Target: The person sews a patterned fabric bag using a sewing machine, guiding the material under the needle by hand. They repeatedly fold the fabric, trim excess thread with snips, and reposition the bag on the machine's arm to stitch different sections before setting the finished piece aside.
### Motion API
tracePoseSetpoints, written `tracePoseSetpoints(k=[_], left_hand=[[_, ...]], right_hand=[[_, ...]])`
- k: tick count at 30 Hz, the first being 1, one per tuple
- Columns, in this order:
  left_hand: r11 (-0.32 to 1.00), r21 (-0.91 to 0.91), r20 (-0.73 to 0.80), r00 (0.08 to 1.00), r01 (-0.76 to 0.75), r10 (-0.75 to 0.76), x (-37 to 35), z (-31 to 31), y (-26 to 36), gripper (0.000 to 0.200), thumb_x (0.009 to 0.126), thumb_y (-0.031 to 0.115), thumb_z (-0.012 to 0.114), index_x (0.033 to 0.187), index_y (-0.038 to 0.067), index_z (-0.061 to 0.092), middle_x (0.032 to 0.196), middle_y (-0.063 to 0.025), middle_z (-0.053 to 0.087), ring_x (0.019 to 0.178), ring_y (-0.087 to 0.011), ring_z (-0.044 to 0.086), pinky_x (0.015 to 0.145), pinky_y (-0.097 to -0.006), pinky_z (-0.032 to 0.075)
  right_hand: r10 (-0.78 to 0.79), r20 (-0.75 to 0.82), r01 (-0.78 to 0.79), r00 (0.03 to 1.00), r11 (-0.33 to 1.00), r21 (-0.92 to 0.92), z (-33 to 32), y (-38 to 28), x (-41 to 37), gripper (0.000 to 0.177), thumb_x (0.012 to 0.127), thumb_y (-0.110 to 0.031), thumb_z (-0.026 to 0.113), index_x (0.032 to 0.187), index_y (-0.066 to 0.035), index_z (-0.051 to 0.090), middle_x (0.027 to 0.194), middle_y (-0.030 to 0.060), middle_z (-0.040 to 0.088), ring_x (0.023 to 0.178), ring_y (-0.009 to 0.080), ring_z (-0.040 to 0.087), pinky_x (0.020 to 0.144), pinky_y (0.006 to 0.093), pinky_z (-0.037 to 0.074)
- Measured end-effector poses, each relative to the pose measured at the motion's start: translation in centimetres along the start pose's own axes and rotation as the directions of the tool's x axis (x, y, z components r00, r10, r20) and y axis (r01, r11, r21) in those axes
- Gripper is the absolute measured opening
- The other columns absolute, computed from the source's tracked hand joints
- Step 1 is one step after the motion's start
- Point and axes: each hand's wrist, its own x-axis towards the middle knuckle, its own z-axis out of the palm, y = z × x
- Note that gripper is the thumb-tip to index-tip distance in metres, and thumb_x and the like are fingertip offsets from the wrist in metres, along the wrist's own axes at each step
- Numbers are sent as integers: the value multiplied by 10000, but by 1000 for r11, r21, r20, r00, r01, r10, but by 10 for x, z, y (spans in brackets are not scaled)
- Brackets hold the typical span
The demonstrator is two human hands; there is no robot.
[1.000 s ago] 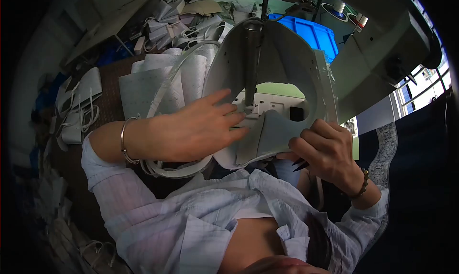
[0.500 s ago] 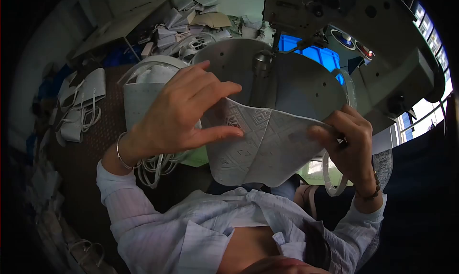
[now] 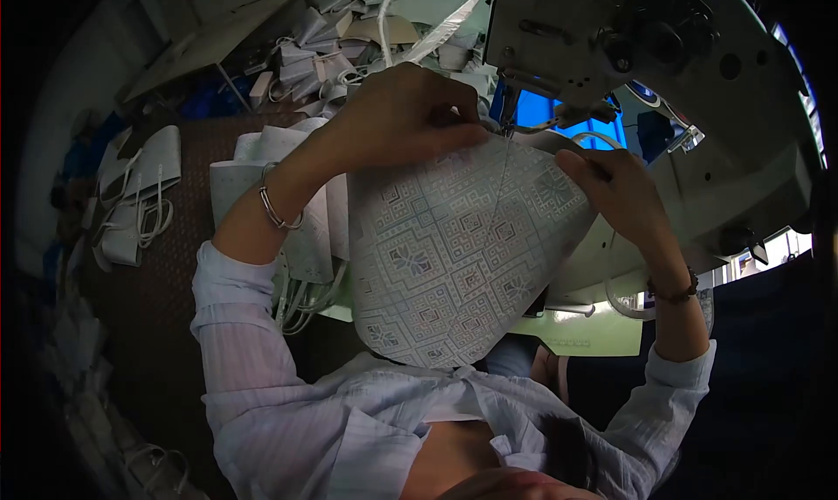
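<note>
A brown work table (image 3: 175, 264) in a cluttered sewing workshop fills the left side, strewn with pale cut pieces and looped white cords (image 3: 140, 195). A stack of flat grey panels (image 3: 253, 177) lies just beside the person's left forearm. At the top right, the grey head of an industrial sewing machine (image 3: 628, 29) hangs over the work. Behind it a blue plastic bin (image 3: 532, 107) shows in slivers, its contents hidden by the machine and the hands. The person holds up a patterned fabric panel (image 3: 454, 256), pale grey with woven geometric squares, rounded at its lower edge, which hangs just above the person's shirt. The left hand (image 3: 397, 120), a metal bangle (image 3: 272, 208) on its wrist, has its fingers closed in a pinch on the panel's top edge, right by the needle area. The right hand (image 3: 611, 195) grips the panel's upper right edge with curled fingers. A white strap loop (image 3: 419, 11) arcs above the left hand. Below the panel, the machine's pale green bed (image 3: 585, 334) juts out, leaving little free room between hands, machine and body.
</note>
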Motion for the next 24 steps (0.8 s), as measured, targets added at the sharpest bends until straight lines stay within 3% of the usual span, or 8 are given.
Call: tracePoseSetpoints(k=[3, 5, 7, 9, 11, 13, 15, 24], left_hand=[[989, -36, -52, 989, -141, 139, 0, 1, -5, 183, 832, 259, 717, 858, 79, 716, 678, -31, 669, 571, -95, 595, 557, -236, 445], [993, -63, -37, 995, -96, 94, 1, 1, -6, 174, 832, 255, 717, 852, 82, 715, 679, -32, 672, 568, -94, 595, 557, -239, 448], [995, -84, -22, 998, -57, 56, 3, 0, -7, 166, 833, 251, 717, 846, 85, 715, 679, -32, 676, 565, -94, 595, 557, -242, 451], [986, -67, -58, 987, -152, 148, 3, 1, -7, 158, 835, 234, 717, 843, 77, 711, 683, -40, 682, 572, -96, 606, 560, -242, 459], [991, -54, -43, 991, -127, 124, 3, 2, -8, 159, 836, 229, 717, 842, 71, 709, 683, -43, 683, 582, -95, 615, 562, -238, 462], [993, -39, -29, 994, -107, 106, 4, 1, -6, 160, 837, 224, 716, 842, 65, 708, 683, -47, 684, 591, -94, 623, 563, -233, 466], [997, -69, -4, 1000, -29, 28, 4, -2, -3, 191, 804, 288, 698, 833, 101, 726, 718, -49, 695, 634, -166, 666, 630, -284, 510], [987, -159, 1, 999, -34, 34, 6, 3, -13, 211, 814, 298, 709, 847, 91, 730, 726, -58, 694, 641, -136, 657, 624, -271, 501]], right_hand=[[96, 109, -87, 989, 992, -87, 3, 1, 6, 457, 911, -468, 582, 809, -36, 692, 616, 93, 521, 594, 204, 522, 568, 334, 401], [-9, 8, 10, 1000, 999, -48, 7, 5, 5, 468, 910, -475, 579, 803, -33, 689, 597, 86, 511, 569, 195, 510, 559, 336, 401], [19, 29, -18, 999, 999, -48, 6, 2, 6, 472, 911, -479, 576, 798, -35, 689, 579, 84, 500, 549, 195, 500, 552, 339, 399], [45, 45, -43, 998, 998, -54, 4, 1, 7, 476, 911, -482, 573, 794, -36, 690, 561, 81, 488, 529, 194, 489, 545, 341, 398], [61, 56, -61, 997, 998, -1, 5, 4, 6, 518, 909, -498, 588, 861, 8, 688, 515, 10, 392, 491, 81, 345, 476, 287, 270], [57, 55, -57, 997, 998, -3, 6, 6, 6, 519, 910, -501, 584, 865, 5, 692, 515, 13, 388, 492, 81, 345, 476, 289, 268], [50, 55, -49, 997, 999, -7, 7, 7, 6, 521, 911, -504, 580, 868, 3, 696, 515, 16, 384, 493, 81, 345, 477, 290, 267], [25, 90, -30, 996, 999, 46, 6, 12, 8, 519, 920, -494, 572, 889, 4, 714, 509, 12, 392, 488, 86, 335, 480, 295, 257]])
